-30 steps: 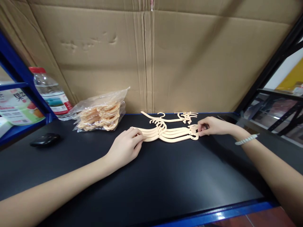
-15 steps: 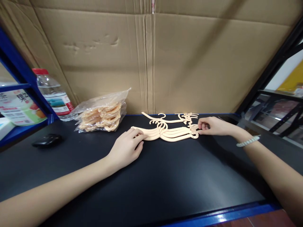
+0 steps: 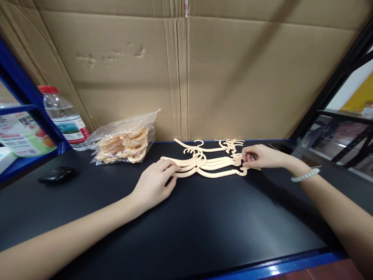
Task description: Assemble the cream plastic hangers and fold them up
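Observation:
Several cream plastic clothes hangers (image 3: 217,163) lie flat in an overlapping row on the black table, their hooks (image 3: 199,155) bunched at the middle. The front hanger (image 3: 215,174) lies slightly apart from the others on its right side. My left hand (image 3: 155,179) has its curled fingers over the left ends, with thumb and fingertips closed on the front hanger. At the right ends, my right hand (image 3: 259,156) is pinched against the hangers; its fingertips partly hide what they grip. Behind lie another hanger (image 3: 210,149) and a cluster of hanger ends (image 3: 231,144).
A clear plastic bag (image 3: 124,142) of cream hangers lies at the back left. Beside it stand a red-capped water bottle (image 3: 65,118) and a black mouse (image 3: 57,174). A dark phone-like slab (image 3: 281,147) lies at the right. Cardboard (image 3: 233,77) walls the back.
The front hanger has shifted toward me, opening a gap from the row on its right side. My right hand has moved slightly left; my left hand has hardly moved.

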Motion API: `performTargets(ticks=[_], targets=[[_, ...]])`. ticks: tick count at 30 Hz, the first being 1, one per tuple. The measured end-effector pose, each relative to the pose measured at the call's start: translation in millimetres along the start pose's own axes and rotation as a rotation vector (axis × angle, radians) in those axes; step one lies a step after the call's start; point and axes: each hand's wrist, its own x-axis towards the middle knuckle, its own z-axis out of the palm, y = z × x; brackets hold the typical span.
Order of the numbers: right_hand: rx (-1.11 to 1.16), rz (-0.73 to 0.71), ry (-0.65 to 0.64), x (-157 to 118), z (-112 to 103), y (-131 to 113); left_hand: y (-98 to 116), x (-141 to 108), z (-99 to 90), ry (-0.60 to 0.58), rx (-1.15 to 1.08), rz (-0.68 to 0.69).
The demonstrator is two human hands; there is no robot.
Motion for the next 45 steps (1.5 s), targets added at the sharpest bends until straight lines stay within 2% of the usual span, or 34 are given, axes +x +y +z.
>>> performTargets(ticks=[4, 12, 25, 45], targets=[[0.001, -0.067, -0.018, -1, 2, -6, 1, 0, -1.2, 0.03, 0.019, 0.007], [-0.143, -0.215, 0.089, 6, 20, -24, 0, 0, -1.3, 0.039, 0.001, 0.003], [-0.162, -0.174, 0.109, 5, 20, -22, -2, 0, -0.2, -0.015, -0.041, -0.017], [-0.202, -0.237, 0.061, 2, 20, -26, -1, 0, 1.7, 0.064, -0.073, 0.032]])
